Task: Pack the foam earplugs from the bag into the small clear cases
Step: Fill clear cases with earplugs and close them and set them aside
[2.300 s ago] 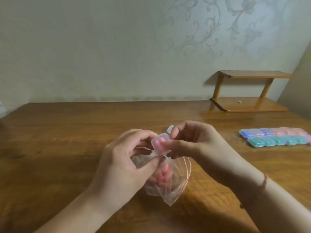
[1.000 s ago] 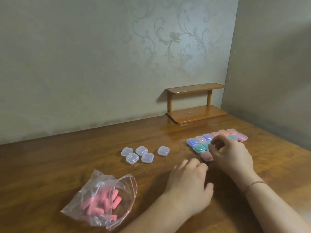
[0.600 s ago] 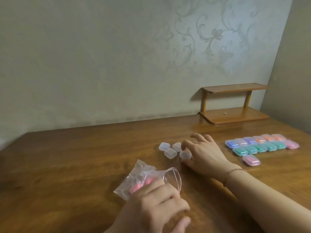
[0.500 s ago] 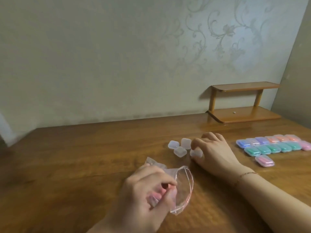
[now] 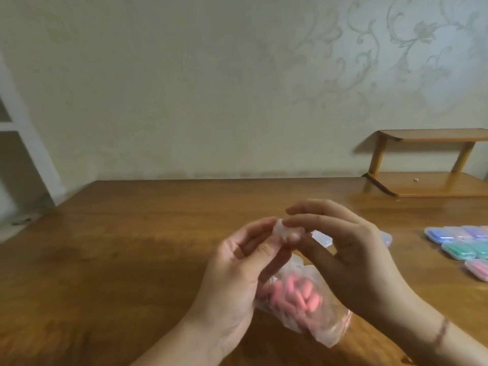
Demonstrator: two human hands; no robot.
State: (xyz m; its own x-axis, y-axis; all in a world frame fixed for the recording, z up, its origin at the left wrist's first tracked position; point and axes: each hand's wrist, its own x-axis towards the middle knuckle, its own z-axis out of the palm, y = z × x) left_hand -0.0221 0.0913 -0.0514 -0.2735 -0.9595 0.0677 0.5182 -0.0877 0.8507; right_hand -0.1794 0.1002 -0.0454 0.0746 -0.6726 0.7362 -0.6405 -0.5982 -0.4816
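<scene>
A small clear case (image 5: 281, 231) is held up over the table between both hands. My left hand (image 5: 237, 273) pinches its left side with fingertips, and my right hand (image 5: 351, 260) pinches its right side with thumb and fingers. Below the hands a clear zip bag (image 5: 303, 299) of pink foam earplugs (image 5: 293, 294) lies on the wooden table (image 5: 132, 247). Other empty clear cases (image 5: 323, 237) peek out behind my right hand. Whether the held case's lid is up is too blurred to tell.
Rows of filled cases (image 5: 464, 241) in blue, purple, green and pink lie at the right edge. A small two-level wooden shelf (image 5: 427, 165) stands at the back right against the wall. A white frame (image 5: 23, 154) is at the far left.
My right hand lifted a clear case from the group and brought it to the middle. My left hand let go of the bag and took the case's other side. The view swung left.
</scene>
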